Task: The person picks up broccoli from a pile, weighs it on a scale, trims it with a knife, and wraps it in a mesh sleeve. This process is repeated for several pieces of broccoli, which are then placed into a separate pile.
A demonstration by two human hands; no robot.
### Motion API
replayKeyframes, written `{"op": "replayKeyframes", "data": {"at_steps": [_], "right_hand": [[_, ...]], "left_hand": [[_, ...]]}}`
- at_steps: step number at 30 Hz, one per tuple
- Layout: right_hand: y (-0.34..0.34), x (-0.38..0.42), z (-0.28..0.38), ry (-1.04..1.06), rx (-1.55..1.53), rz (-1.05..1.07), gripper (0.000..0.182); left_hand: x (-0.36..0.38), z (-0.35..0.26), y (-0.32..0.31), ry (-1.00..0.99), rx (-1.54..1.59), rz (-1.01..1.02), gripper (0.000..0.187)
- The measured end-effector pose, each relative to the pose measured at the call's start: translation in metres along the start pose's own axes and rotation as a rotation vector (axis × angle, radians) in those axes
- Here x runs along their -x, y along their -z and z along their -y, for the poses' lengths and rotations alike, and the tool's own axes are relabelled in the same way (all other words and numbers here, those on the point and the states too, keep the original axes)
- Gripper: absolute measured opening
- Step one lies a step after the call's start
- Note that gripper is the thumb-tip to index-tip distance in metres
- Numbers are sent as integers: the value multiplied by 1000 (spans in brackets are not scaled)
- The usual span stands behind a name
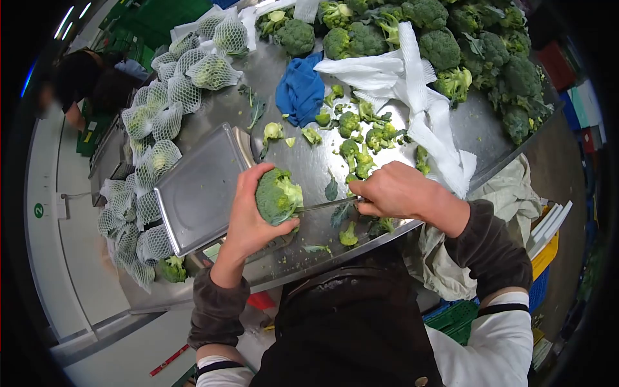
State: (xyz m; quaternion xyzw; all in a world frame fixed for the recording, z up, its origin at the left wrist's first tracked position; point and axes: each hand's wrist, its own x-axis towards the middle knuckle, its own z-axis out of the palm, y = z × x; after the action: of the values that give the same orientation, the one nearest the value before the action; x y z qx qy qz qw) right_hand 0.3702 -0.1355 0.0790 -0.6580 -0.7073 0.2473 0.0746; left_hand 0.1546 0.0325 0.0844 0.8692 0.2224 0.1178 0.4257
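Broccoli head: up above the near side of the steel table, cut stalk facing right, part of it hidden by the holding fingers.
Left hand: curled round that head, thumb below, fingers above.
Right hand: closed on a knife, handle mostly buried in the fist. Blade reached the stalk; couldn't tell if it had bitten in.
Table edge: ran right under both forearms, tight against the dark apron.
Elbow room: some steel showed between the blue cloth and the netted heads; florets crowded the patch beyond the knife.
Metal tray: raised rim, just left of the left hand.
White nets: wrapped the heads on the left, contents blurry through the mesh.
Green crate: half hidden down by the right sleeve, couldn't see what it held.
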Motion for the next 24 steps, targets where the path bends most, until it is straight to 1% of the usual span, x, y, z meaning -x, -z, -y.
{"op": "replayKeyframes", "data": {"at_steps": [2, 3, 5, 6, 7, 8, 9, 10, 11, 12, 14, 15, 16, 18, 19, 20, 22, 23, 24], "right_hand": [[-4, -9, 2, -21, 14, 7, 26], [-8, -13, 2, -44, 28, 12, 26], [-19, -26, -9, -33, 42, -10, 26], [-21, -31, -13, -13, 60, -32, 26], [-23, -34, -12, -63, 75, -12, 19], [-31, -37, -20, -64, 78, -14, 19], [-49, -41, -36, -140, 165, 86, 15], [-65, -41, -48, -224, 246, 183, 12], [-67, -33, -49, -252, 199, 130, 10], [-67, -30, -50, -239, 215, 140, 10], [-65, -23, -39, -316, 83, -8, 12], [-59, -17, -37, -316, 62, -86, 15], [-53, -13, -35, -306, 65, -85, 15], [-50, -5, -33, -363, -56, -265, 18], [-54, -1, -35, -308, -131, -356, 22], [-53, 1, -32, -309, -135, -356, 22], [-45, 9, -24, -153, -346, -412, 23], [-43, 11, -21, -89, -313, -399, 25], [-41, 12, -19, -94, -316, -399, 25]], "left_hand": [[-2, -1, -8, -36, -164, -54, 80], [-3, -2, -12, -37, -163, -51, 80], [-7, -5, -20, 44, -228, -132, 78], [-7, -2, -24, 40, -225, -134, 78], [-7, 5, -29, 12, -299, -170, 79], [-6, 8, -31, -17, -373, -204, 80], [-5, 5, -32, -19, -374, -203, 80], [-4, 2, -30, -136, -532, -265, 82], [-5, -1, -29, -250, -682, -338, 83], [-7, -2, -28, -234, -677, -357, 83], [-14, 0, -18, -146, -390, -338, 80], [-16, 7, -15, -129, -259, -344, 81], [-15, 16, -12, -123, -263, -353, 81], [-9, 33, -5, 386, 755, -86, 79], [-5, 38, -3, 434, 982, 3, 73], [-3, 43, -6, 438, 979, 5, 73], [-4, 49, -13, 490, 1299, 26, 68], [-4, 47, -13, 504, 1370, 27, 66], [-6, 47, -15, 507, 1369, 32, 66]]}}
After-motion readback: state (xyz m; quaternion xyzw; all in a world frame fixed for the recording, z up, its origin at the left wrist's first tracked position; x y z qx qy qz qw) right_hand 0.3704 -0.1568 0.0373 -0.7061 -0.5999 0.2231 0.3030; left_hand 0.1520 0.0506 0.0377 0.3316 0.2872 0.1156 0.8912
